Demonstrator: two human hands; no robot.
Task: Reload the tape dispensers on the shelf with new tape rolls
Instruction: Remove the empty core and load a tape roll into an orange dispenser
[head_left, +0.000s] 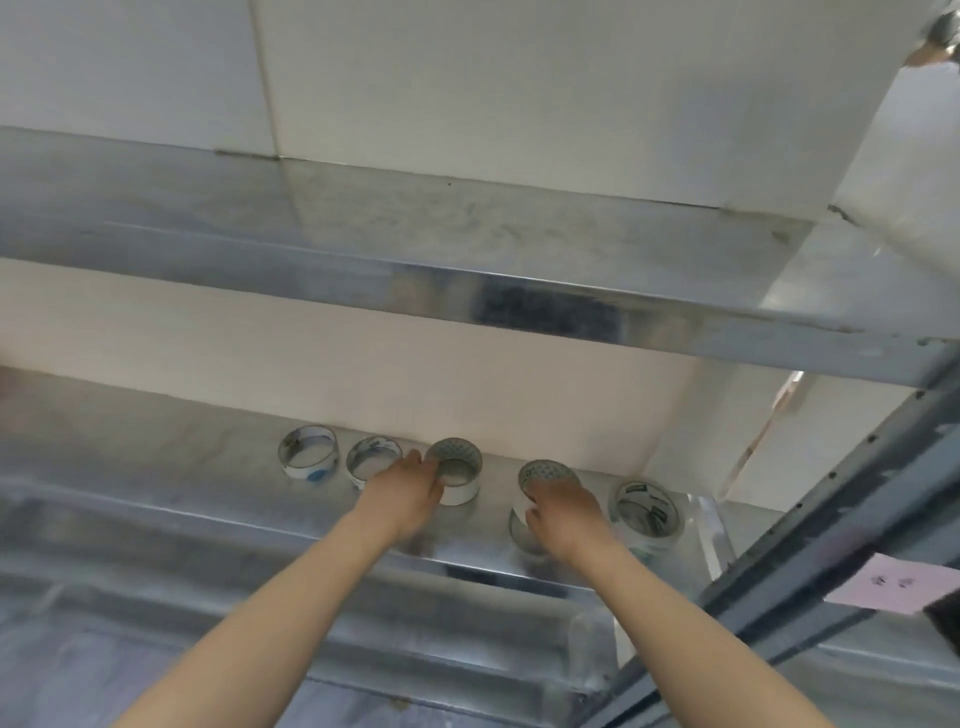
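Left hand (410, 491): nearest with its bare forearm, fingers curled on the rim of the middle roll (462, 493).
Right hand (566, 514): clasps the next roll (548, 473) (grip partly hidden).
Shelf (156, 467): metal, carrying all the rolls in a row.
Untouched rolls: far-left roll (307, 451), second roll (371, 460), right-end roll (647, 509).

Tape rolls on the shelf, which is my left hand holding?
The third roll from the left, patterned inside; the left hand grips its rim, the right hand the fourth roll.

A pink note (893, 584) hangs just beside the grey upright (810, 525); a white wall (467, 78) backs the upper ledge (363, 228)
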